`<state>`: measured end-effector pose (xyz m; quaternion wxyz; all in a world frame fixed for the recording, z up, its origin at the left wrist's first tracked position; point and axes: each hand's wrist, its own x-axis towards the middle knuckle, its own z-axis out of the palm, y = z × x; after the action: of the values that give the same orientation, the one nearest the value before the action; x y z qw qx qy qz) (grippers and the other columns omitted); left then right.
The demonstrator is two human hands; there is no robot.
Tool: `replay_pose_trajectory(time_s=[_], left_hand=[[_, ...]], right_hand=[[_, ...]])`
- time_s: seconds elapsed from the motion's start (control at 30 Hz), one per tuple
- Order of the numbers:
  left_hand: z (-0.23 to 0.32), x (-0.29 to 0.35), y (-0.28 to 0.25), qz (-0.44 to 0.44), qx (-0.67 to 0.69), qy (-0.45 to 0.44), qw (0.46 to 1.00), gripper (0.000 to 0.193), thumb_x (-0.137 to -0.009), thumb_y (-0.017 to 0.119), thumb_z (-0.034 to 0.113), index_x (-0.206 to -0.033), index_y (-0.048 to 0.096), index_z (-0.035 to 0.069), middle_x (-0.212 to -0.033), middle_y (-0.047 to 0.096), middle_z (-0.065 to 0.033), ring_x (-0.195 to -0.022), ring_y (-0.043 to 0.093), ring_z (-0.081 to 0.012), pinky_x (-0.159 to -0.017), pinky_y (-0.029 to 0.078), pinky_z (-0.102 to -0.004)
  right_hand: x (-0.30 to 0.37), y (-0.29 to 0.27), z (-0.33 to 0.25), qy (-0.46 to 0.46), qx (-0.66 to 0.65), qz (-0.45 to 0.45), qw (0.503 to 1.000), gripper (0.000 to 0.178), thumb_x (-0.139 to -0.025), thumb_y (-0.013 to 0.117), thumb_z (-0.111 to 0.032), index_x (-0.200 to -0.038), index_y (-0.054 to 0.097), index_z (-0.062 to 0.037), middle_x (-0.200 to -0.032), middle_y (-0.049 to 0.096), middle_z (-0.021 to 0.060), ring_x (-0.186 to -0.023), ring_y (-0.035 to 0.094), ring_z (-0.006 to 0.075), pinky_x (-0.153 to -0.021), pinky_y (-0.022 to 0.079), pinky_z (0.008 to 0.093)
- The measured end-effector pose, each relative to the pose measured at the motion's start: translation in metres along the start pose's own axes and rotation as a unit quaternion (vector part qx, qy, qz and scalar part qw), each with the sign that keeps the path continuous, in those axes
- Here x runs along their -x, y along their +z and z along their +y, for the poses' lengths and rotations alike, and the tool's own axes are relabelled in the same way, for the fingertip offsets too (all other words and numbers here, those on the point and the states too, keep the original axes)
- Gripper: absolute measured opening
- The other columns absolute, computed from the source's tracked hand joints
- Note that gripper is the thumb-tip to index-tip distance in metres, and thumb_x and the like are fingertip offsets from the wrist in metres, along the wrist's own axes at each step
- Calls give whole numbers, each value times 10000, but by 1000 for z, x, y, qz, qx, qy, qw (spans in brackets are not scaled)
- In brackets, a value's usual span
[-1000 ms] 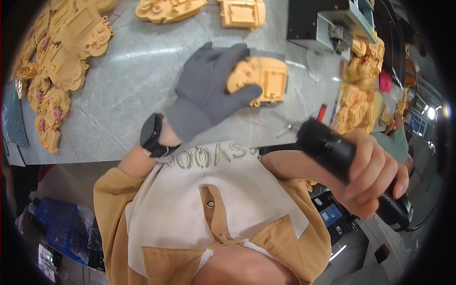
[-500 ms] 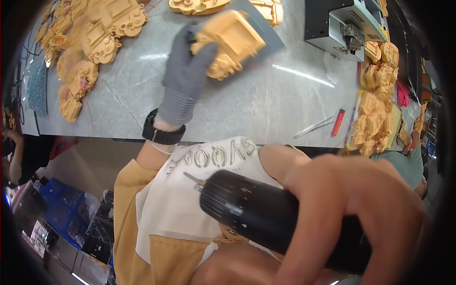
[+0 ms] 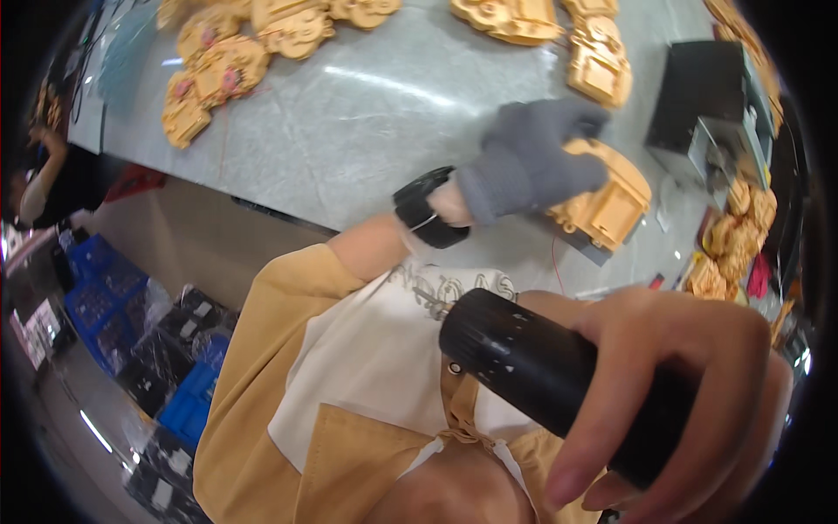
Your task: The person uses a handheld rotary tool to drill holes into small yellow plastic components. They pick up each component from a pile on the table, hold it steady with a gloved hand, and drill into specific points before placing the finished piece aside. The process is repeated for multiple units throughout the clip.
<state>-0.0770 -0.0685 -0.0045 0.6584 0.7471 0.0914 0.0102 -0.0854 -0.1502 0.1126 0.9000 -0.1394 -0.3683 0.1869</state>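
My left hand [image 3: 537, 157], in a grey knitted glove, grips the far left edge of a yellow-orange moulded plastic housing [image 3: 621, 205]. Its thumb and fingers sit around that edge. Under the housing, part of a dark grey pad [image 3: 583, 248] sticks out near the front of the table. My bare right hand [image 3: 672, 375] is wrapped round a black cylindrical electric screwdriver [image 3: 524, 354], held in front of my body and tilted, its nose toward the left. The bit is hard to make out against my clothes.
Similar housings [image 3: 598, 57] lie at the back of the grey table [image 3: 349, 140], with more [image 3: 231, 70] grouped at the far left. A black and grey box-shaped device [image 3: 707, 109] stands at the right, beside a pile of yellow-orange parts [image 3: 738, 231]. Blue crates [image 3: 105, 297] are on the floor at left.
My left hand has brought the housing rightward and nearer to the table's front edge, toward the box-shaped device. The view has shifted; my right hand still holds the screwdriver.
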Motion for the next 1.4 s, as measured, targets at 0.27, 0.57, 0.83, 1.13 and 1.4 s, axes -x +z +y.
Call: replay_pose_trajectory(time_s=[0.27, 0.57, 0.83, 1.13, 1.4], left_hand=[[18, 3, -18, -32, -42, 9, 999, 510, -617, 649, 303, -1057, 573, 58, -941, 623, -106, -892, 590, -248, -847, 433, -330], [3, -2, -12, -47, -115, 89, 988, 489, -663, 620, 287, -1095, 544, 71, -947, 621, -110, -898, 588, -260, -812, 450, -365], [11, -5, -29, -87, 53, -94, 990, 494, -699, 650, 156, -1165, 516, 63, -972, 596, -106, -892, 572, -155, -808, 460, -270], [16, -4, -25, -67, -4, -52, 996, 453, -734, 600, 134, -1168, 509, 36, -800, 603, -59, -748, 565, -87, -682, 468, -220], [2, -17, -16, -43, -52, -44, 997, 455, -753, 605, 180, -1182, 515, 59, -929, 609, -107, -805, 573, -106, -708, 469, -236]], right_hand=[[8, -4, -2, -22, 101, 54, 993, 349, -503, 720, 144, -728, 613, -101, -833, 604, -10, -707, 580, 95, -548, 534, 241], [14, -14, -42, -68, 144, 38, 987, 309, -604, 710, 101, -731, 508, -95, -758, 584, -10, -642, 587, 124, -522, 518, 233], [25, -24, -69, -95, 187, 102, 973, 298, -630, 659, 80, -765, 483, -118, -791, 548, -32, -654, 570, 123, -558, 482, 245], [40, -35, -98, -127, 200, 118, 964, 276, -635, 627, 65, -803, 491, -107, -777, 544, -15, -609, 547, 112, -552, 441, 234], [70, -56, -97, -137, 478, 217, 840, 335, -767, 473, -48, -1100, 475, -83, -839, 536, 93, -601, 514, 198, -597, 386, 339]])
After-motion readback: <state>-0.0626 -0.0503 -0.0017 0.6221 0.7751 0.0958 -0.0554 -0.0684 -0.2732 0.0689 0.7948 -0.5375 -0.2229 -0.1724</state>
